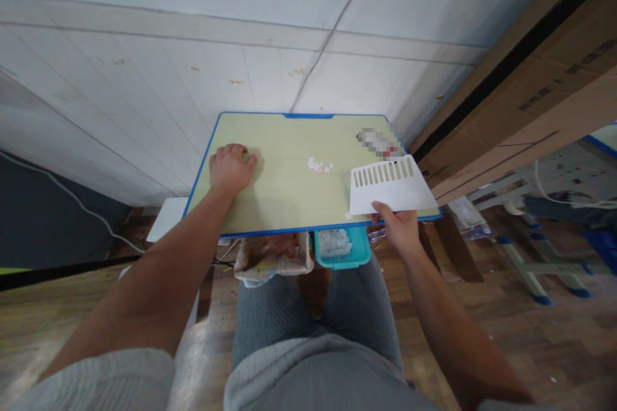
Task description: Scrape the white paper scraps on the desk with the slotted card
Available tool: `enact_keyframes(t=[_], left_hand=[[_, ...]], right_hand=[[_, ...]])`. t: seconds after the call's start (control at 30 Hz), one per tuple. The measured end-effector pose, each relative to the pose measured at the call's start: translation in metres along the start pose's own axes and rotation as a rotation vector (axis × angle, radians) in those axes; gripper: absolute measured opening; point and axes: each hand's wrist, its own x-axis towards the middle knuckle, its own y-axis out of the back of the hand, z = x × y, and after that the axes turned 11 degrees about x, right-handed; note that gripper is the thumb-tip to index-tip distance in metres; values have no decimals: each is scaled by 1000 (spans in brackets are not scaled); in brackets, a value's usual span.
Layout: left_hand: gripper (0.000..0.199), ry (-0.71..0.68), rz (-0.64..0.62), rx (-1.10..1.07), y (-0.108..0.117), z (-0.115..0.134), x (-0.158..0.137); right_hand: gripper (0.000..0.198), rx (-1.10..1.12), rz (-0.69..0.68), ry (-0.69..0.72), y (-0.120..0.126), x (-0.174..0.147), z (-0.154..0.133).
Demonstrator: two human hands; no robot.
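My right hand [400, 228] grips the near edge of a white slotted plastic panel [395, 194], with the thumb on top and the other fingers hidden beneath. The panel sits tilted over the right end of a pale yellow tabletop [279, 192] with a blue rim; a row of slots runs along its far side. On the left part of the tabletop rests my left hand [232, 167], palm down, fingers slightly bent and holding nothing. Between the hands lies a small cluster of white bits [318, 166]. Another small white piece [348, 215] is by the panel's near left corner.
A pixelated object [378, 141] lies at the table's far right. Below the front edge are a turquoise bin [343, 263] with pale contents and a lined box [274, 263]. Large cardboard boxes [520, 96] stand on the right, and a white wall [193, 64] rises behind.
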Motion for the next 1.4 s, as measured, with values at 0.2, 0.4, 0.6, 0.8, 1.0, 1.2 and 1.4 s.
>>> enact_keyframes(t=[0.2,0.4,0.6,0.8,1.0,1.2,1.4], left_hand=[[55,5,-5,15,2,2,-1],[51,8,6,-5,0,0,-1],[54,4,6,12,-1,0,0],[56,-4,1,45,0,1,0],[54,3,10,32,-1,1,1],[52,7,6,12,0,1,0],[52,1,16,10,-1,0,0]], right_hand=[[39,-33,20,56,-5,2,1],[26,12,45,33,-5,3,0],[24,99,48,-34,-2,4,-1],[21,66,32,-53,1,4,1],[25,47,27,-45,4,3,0],[23,39,22,-72,5,3,0],[24,11,-30,-55,6,5,0]])
